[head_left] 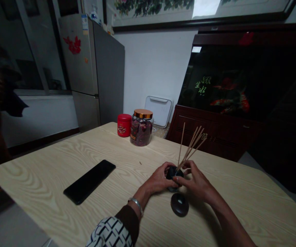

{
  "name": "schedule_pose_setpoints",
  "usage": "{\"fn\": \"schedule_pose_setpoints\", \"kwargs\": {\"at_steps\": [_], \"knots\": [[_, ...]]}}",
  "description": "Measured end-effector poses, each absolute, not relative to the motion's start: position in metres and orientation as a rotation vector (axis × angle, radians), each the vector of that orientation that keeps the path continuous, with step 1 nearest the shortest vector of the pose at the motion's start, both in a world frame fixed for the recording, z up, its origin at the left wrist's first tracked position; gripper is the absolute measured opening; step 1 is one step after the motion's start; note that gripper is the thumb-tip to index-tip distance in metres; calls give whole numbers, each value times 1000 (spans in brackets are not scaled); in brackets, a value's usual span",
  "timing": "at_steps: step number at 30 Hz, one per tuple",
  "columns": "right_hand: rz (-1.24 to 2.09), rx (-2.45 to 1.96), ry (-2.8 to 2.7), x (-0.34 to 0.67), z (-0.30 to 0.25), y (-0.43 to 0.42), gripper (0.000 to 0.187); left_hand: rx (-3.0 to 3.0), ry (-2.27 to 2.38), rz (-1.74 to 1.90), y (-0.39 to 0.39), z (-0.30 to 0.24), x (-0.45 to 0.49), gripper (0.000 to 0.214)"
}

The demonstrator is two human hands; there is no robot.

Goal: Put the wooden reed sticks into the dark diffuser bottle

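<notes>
My left hand [160, 179] and my right hand [195, 181] are wrapped around a small dark bottle [174, 173] that stands on the wooden table [60, 164]. Several thin reed sticks [190, 145] fan up out of the bottle's neck. My left fingers curl around its left side; my right fingers pinch near the neck at the sticks' base. A round dark cap [179, 204] with a hollow centre lies on the table just in front of the bottle, untouched.
A black phone [89, 181] lies flat to the left. At the far edge stand a red tin [124, 125] and a glass jar with a copper lid [141, 127]. A fridge [93, 68] and a dark fish tank [240, 82] stand behind.
</notes>
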State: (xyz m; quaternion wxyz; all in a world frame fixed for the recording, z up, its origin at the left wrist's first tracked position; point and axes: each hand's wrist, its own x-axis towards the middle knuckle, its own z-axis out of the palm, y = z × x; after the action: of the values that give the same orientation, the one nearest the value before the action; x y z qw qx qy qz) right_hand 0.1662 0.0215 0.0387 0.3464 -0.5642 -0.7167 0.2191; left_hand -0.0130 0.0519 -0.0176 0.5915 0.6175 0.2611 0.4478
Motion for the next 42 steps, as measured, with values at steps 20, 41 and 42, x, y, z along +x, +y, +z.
{"fn": "schedule_pose_setpoints", "kwargs": {"at_steps": [20,41,42], "knots": [[350,-1456,-1772,192,-2,69,50,1523,735,1077,55,-31,-12,86],[1096,-843,-1266,175,143,-36,70,1123,220,1115,26,89,-20,83],[1094,-766,-1262,172,159,-41,71,1085,127,1139,21,107,-21,83]]}}
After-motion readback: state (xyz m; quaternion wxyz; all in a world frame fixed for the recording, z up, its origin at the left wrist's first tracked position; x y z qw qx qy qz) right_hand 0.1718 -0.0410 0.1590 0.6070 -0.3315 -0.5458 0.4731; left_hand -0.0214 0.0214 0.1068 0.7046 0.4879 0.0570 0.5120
